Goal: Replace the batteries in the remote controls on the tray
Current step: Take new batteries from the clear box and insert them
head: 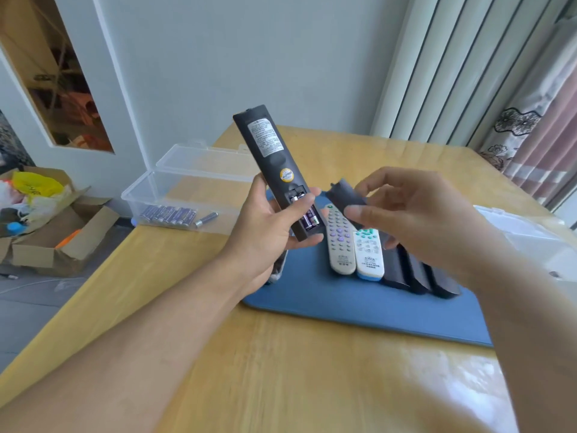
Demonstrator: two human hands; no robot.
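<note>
My left hand [268,226] grips a long black remote [268,151] back side up, tilted away from me, above the blue tray [343,307]. Its battery compartment [304,210] is uncovered and two purple batteries lie inside; my thumb presses across them. My right hand [415,214] pinches the black battery cover [346,198] just right of the remote. On the tray lie a grey remote [338,242], a white remote [370,254] and dark remotes [415,276], partly hidden by my right hand.
An open clear plastic box [187,189] with several purple batteries [168,214] sits at the table's left edge. Another clear box [530,239] lies far right. Cardboard boxes [56,232] with clutter stand on the floor to the left. The wooden table [312,370] stretches toward me.
</note>
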